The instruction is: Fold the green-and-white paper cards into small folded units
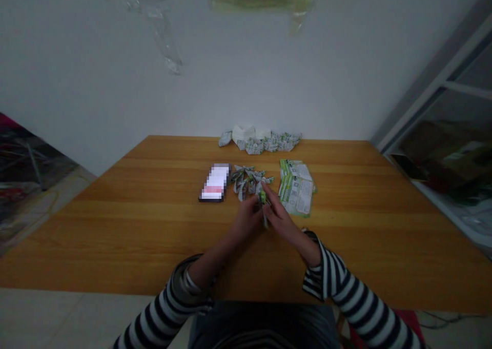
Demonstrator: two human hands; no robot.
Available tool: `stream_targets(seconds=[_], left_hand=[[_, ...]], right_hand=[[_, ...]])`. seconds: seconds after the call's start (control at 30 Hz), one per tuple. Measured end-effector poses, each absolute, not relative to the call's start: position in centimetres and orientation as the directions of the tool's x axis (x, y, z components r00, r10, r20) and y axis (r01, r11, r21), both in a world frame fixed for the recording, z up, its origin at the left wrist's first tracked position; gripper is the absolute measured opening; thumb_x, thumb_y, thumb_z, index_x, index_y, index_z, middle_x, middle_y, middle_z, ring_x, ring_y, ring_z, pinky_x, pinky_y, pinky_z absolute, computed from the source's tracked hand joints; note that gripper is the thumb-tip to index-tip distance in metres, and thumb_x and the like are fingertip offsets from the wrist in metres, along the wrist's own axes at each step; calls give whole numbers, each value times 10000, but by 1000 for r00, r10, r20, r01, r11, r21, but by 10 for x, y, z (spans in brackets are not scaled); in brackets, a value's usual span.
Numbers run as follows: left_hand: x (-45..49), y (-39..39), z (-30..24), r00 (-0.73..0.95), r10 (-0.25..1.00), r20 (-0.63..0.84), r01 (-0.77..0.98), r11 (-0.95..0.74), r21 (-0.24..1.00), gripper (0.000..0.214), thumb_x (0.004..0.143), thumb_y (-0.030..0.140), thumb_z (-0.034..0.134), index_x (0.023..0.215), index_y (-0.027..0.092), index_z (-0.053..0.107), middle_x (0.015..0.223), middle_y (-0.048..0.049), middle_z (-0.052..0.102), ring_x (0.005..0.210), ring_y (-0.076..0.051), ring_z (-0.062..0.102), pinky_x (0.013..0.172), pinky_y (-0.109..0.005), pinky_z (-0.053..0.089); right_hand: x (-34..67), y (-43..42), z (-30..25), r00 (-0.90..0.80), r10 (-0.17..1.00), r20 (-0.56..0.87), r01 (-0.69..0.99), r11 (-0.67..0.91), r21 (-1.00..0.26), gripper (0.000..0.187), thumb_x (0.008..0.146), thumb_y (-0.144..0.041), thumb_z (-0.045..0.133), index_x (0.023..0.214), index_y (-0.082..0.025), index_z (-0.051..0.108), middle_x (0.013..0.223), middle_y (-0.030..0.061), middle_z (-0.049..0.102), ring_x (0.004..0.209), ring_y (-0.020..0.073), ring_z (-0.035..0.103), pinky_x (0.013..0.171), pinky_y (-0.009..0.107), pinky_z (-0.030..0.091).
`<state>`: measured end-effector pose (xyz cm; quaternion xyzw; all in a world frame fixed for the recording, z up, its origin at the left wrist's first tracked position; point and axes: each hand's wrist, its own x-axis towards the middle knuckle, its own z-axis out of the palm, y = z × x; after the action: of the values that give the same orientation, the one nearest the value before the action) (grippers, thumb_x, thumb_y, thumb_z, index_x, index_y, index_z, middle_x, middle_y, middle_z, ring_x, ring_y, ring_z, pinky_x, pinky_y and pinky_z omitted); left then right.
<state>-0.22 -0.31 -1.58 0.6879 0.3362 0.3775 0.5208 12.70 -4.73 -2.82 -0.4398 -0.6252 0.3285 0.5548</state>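
Between my two hands is a small folded piece of printed paper [263, 197], green and white, held above the table near its middle. My left hand [249, 217] has its fingers closed on the paper's left side. From the other side my right hand [280, 217] presses on it, with fingers pointing forward. Just beyond the hands lie several folded paper pieces [246, 179] in a cluster. To the right of my right hand rests a stack of printed green-and-white leaflets [300, 192]. The fingertips and the paper's lower part are partly hidden.
A phone [216, 183] with a lit screen lies left of the folded pieces. Along the wall at the table's back edge stands a row of folded paper shapes [255, 143]. The wooden table [134, 226] reaches to the wall. A dark flat object [409, 167] is at right.
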Motion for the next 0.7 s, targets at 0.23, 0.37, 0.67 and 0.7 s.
stream_targets(seconds=[0.23,0.37,0.67,0.7], left_hand=[[-5,-4,-12,390,893,224,348,-368,862,246,830,174,507,1031,152,646,852,-63,712,758,-204,635,705,-293,473],[-5,-4,-13,393,890,231,368,-382,848,201,833,156,487,952,147,649,847,-77,705,762,-210,635,703,-299,467],[0,5,-22,437,899,39,-163,36,986,313,736,262,668,1028,149,675,1010,-91,715,1004,-248,637,921,-370,460],[0,4,-22,450,893,-12,-229,129,965,349,707,258,697,1037,146,674,1008,-95,718,1010,-256,642,927,-379,463]], right_hand=[[137,-45,-17,228,826,515,361,419,-833,283,856,-262,611,1139,-251,620,1149,73,591,1083,216,569,874,343,494],[135,-52,-10,272,789,550,435,409,-802,147,850,-218,615,993,-229,643,890,28,596,806,174,579,718,296,485],[132,-51,-14,147,856,496,301,439,-846,129,876,-239,600,976,-237,681,948,39,661,876,177,630,740,289,517],[132,-50,-15,112,859,500,304,449,-840,139,870,-241,608,985,-241,686,970,42,655,906,179,629,761,292,521]])
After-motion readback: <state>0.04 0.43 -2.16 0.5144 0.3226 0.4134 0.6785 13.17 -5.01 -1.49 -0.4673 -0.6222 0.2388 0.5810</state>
